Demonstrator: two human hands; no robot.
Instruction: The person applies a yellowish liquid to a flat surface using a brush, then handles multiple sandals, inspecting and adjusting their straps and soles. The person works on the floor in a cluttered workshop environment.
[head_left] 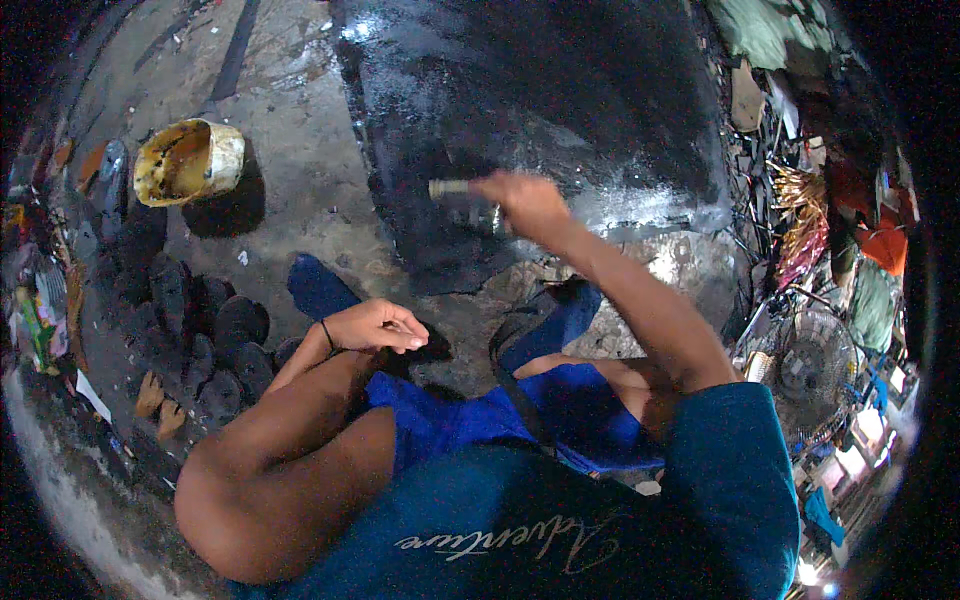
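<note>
My right hand (530, 207) grips a short brush (450, 187) low over a large black sheet (600, 120) on the floor. Motion blurs the hand, and part of the brush is hidden behind the fingers. Wet-looking shiny patches show on the sheet's near edge and far left corner. My left hand (375, 326) hangs loosely from the wrist over my left knee, its fingers slightly bent and holding nothing. Farther left stands a stained, pale tub (226, 160) with yellowish stuff inside.
Dark sole-shaped pieces (240, 325) lie heaped on the floor at left. On the right, a standing fan (803, 362) sits among scraps, with an orange piece (884, 248) and pale green cloth (760, 30) beyond. My feet are just short of the sheet's near edge.
</note>
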